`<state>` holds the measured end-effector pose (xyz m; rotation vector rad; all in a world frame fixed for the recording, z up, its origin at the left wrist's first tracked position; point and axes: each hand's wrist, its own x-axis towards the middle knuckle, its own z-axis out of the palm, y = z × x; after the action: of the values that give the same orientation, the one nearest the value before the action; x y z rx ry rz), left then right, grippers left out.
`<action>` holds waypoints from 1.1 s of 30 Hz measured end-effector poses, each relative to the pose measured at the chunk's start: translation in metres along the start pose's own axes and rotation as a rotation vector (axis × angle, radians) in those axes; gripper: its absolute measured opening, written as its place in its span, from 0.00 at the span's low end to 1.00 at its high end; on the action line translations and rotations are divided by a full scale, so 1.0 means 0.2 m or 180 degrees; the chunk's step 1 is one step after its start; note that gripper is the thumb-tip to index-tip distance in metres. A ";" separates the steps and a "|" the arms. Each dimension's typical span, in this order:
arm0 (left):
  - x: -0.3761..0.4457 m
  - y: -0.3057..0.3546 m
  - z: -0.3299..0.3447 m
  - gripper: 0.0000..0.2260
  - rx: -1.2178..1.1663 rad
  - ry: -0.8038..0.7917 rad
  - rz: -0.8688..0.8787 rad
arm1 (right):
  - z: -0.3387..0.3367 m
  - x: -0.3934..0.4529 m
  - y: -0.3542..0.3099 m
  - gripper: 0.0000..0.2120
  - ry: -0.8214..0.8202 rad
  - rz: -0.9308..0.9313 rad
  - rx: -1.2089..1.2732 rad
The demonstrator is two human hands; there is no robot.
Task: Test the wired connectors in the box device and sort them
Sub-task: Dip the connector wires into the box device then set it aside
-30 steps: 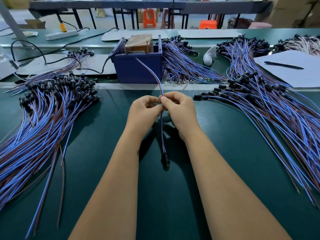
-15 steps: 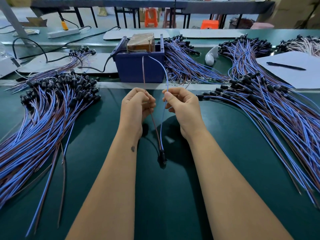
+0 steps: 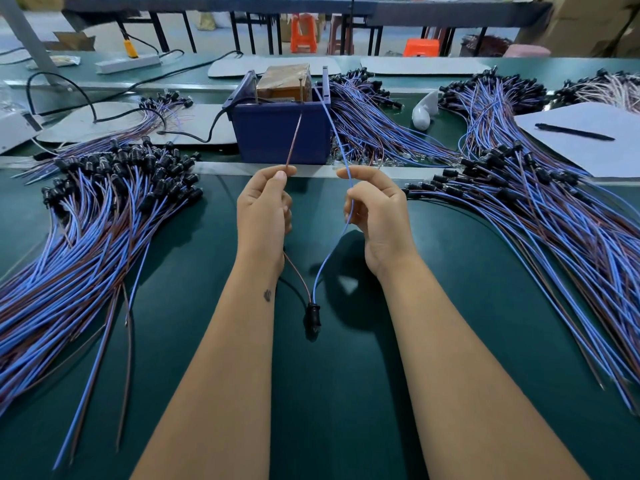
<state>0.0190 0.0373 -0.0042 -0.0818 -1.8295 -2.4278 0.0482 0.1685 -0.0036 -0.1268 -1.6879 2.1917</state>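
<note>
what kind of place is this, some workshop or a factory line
Most likely a factory assembly or test bench. Big piles of identical blue and brown wired connectors lie on a long green work surface, a blue box device stands mid-bench, and plastic stools stand behind.

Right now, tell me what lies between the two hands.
In the head view, only bare green mat lies between the left hand and right hand; the brown wire and blue wire spread apart.

Green bench (image 3: 346,410) before me: wire heap (image 3: 86,237) at my left, wire heap (image 3: 554,209) at my right, blue box (image 3: 280,133) behind, paper sheet (image 3: 588,140) with pen (image 3: 573,132) far right.
</note>
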 end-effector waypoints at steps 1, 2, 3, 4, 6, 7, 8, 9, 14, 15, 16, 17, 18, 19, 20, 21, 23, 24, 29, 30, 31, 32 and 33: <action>0.00 0.00 0.00 0.12 -0.0048 0.0023 0.0038 | 0.00 0.00 0.00 0.17 0.0027 -0.0001 0.0030; 0.00 0.01 0.00 0.12 -0.0097 0.0032 0.0081 | 0.00 0.00 0.00 0.17 0.0057 -0.0001 0.0064; 0.00 0.01 0.00 0.12 -0.0136 0.0041 0.0120 | 0.00 0.00 0.00 0.17 0.0087 0.0001 0.0099; -0.01 0.01 0.00 0.12 -0.0154 0.0069 0.0147 | 0.00 0.00 0.00 0.17 0.0115 0.0008 0.0124; -0.01 0.02 0.00 0.12 -0.0144 0.0175 0.0178 | 0.00 0.00 0.00 0.17 0.0161 0.0036 0.0117; 0.00 0.02 -0.01 0.12 -0.0129 0.0235 0.0183 | 0.00 0.00 0.00 0.16 0.0179 0.0057 0.0087; 0.00 0.02 -0.01 0.11 -0.0110 0.0296 0.0181 | 0.00 0.00 0.00 0.16 0.0190 0.0080 0.0047; 0.00 0.01 -0.01 0.11 -0.0084 0.0360 0.0172 | 0.00 0.00 0.00 0.16 0.0195 0.0100 0.0008; 0.01 0.00 -0.01 0.10 0.0184 0.0623 0.0041 | 0.00 0.00 0.00 0.15 0.0189 0.0157 -0.0113; 0.01 -0.01 -0.01 0.10 0.0245 0.0631 0.0009 | 0.01 0.00 0.00 0.14 0.0177 0.0170 -0.0144; 0.01 -0.01 -0.02 0.11 0.0303 0.0625 -0.0019 | 0.01 0.00 0.01 0.14 0.0166 0.0183 -0.0190; 0.02 -0.01 -0.02 0.11 0.0354 0.0610 -0.0040 | 0.01 0.00 0.01 0.14 0.0156 0.0195 -0.0242; 0.02 -0.02 -0.02 0.11 0.0397 0.0592 -0.0054 | 0.01 0.00 0.01 0.14 0.0146 0.0202 -0.0296; 0.02 -0.02 -0.02 0.11 0.0436 0.0580 -0.0065 | 0.01 0.01 0.01 0.13 0.0136 0.0207 -0.0349; 0.02 -0.02 -0.02 0.11 0.0472 0.0577 -0.0078 | 0.01 0.01 0.01 0.13 0.0127 0.0212 -0.0397; 0.02 -0.02 -0.02 0.11 0.0502 0.0582 -0.0095 | 0.01 0.01 0.01 0.13 0.0118 0.0220 -0.0437; 0.03 -0.02 -0.02 0.10 0.0519 0.0619 -0.0132 | 0.02 0.01 0.01 0.13 0.0097 0.0232 -0.0491; 0.03 -0.03 -0.02 0.10 0.0513 0.0645 -0.0151 | 0.02 0.00 0.02 0.13 0.0090 0.0234 -0.0514; 0.04 -0.04 -0.02 0.08 0.0474 0.0738 -0.0219 | 0.02 0.00 0.02 0.14 0.0054 0.0218 -0.0590; 0.04 -0.04 -0.02 0.08 0.0487 0.0754 -0.0228 | 0.02 0.00 0.02 0.14 0.0041 0.0217 -0.0595; 0.04 -0.04 -0.02 0.08 0.0501 0.0770 -0.0237 | 0.02 0.00 0.02 0.14 0.0027 0.0217 -0.0602; 0.04 -0.04 -0.02 0.07 0.0512 0.0786 -0.0246 | 0.03 0.00 0.02 0.14 0.0011 0.0218 -0.0611; 0.04 -0.04 -0.02 0.07 0.0515 0.0806 -0.0256 | 0.03 0.00 0.02 0.14 -0.0002 0.0218 -0.0622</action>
<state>0.0100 0.0363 -0.0126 0.3027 -1.9337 -2.2070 0.0462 0.1626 -0.0058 -0.2382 -1.9220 2.0697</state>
